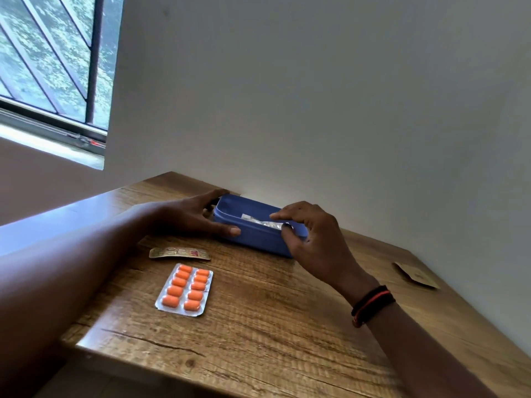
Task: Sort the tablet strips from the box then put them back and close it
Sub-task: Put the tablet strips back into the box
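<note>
An open blue box [255, 239] stands on the wooden table against the wall. My left hand [195, 215] grips its left end, thumb on the front wall and fingers round the back. My right hand [307, 231] is at the box's right end, thumb and forefinger pinching a silver tablet strip [265, 222] that lies in the box. A strip of orange tablets [184, 289] lies flat on the table in front of the box. A gold foil strip [179, 252] lies just behind it, near the box.
The wooden table [273, 334] stands in a corner with a white wall right behind the box. A brown flat packet [416, 275] lies at the right by the wall. A barred window [54, 61] is up at the left. My right wrist wears a black-and-red band [372, 304].
</note>
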Demonstrator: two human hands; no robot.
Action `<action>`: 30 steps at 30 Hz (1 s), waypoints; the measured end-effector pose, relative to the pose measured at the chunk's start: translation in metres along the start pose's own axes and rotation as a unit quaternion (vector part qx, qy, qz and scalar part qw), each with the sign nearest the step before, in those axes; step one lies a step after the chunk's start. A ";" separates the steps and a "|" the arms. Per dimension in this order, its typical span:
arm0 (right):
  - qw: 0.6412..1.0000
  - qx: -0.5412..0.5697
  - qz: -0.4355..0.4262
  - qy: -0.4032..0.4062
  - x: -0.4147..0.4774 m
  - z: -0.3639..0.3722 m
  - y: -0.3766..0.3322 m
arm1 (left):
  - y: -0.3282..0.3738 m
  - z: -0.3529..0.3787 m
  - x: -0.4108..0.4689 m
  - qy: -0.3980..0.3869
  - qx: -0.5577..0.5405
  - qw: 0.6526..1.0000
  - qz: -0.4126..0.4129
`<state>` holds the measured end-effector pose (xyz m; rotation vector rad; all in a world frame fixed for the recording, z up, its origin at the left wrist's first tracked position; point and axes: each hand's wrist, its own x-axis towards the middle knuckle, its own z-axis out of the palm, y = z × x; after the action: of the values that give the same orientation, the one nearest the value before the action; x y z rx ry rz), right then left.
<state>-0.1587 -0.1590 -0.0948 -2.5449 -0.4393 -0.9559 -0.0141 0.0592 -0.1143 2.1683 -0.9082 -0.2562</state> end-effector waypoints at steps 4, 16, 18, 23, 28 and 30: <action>0.991 0.095 -0.038 -0.091 -0.009 0.009 -0.040 | 0.001 0.001 -0.002 0.013 0.015 1.000 -0.017; 0.946 0.062 -0.007 -0.318 -0.012 0.008 -0.054 | 0.003 0.001 -0.001 0.014 0.042 0.998 -0.040; 0.942 0.060 0.040 -0.329 -0.009 0.001 -0.048 | 0.004 0.000 -0.001 0.015 0.046 0.998 -0.047; 0.928 0.023 0.106 -0.358 -0.006 -0.008 -0.042 | 0.003 0.000 0.001 0.014 0.052 0.997 -0.059; 0.915 0.031 0.140 -0.377 -0.002 -0.012 -0.043 | 0.004 0.000 0.001 0.008 0.049 0.997 -0.053; 0.910 0.022 0.151 -0.385 -0.002 -0.014 -0.044 | 0.005 0.000 0.000 0.004 0.047 0.998 -0.048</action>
<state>-0.1858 -0.1271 -0.0756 -2.7476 -0.2470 0.2001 -0.0165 0.0573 -0.1109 2.3023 -0.8289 -0.2562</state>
